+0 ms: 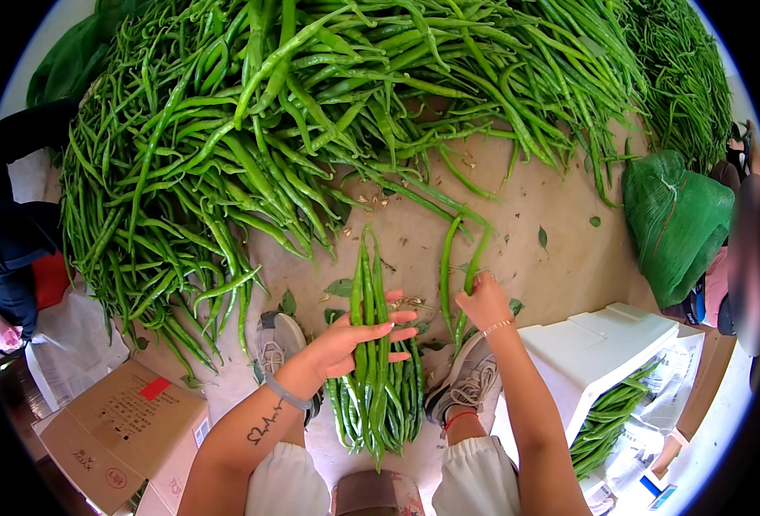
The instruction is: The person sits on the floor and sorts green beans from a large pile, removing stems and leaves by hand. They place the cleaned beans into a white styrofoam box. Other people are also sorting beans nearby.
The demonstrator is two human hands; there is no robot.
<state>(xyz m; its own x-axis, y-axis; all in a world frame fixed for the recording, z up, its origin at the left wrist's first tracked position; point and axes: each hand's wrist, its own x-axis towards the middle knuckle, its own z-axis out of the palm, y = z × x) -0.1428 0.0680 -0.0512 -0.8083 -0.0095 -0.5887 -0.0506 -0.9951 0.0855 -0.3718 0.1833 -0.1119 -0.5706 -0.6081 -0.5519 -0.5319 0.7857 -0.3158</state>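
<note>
My left hand (334,348) holds a few long green chili peppers (368,293) lengthwise, its thumb across them and its fingers spread behind. Beneath, a neat bundle of green chili peppers (407,406) lies between my shoes, their lengths roughly aligned. To the right, my right hand (486,304) pinches a long bent green chili pepper (478,258) over the floor. Another chili pepper (445,271) hangs or lies just left of that hand; whether it is also held is unclear. A large heap of loose green chili peppers (328,109) spreads in front of me.
A white foam box (593,342) with paper lining and peppers stands at right. Beyond it sits a green mesh sack (676,226). A cardboard box (122,426) is at lower left. Loose leaves (542,237) dot the floor (547,277). People are partly visible at both sides.
</note>
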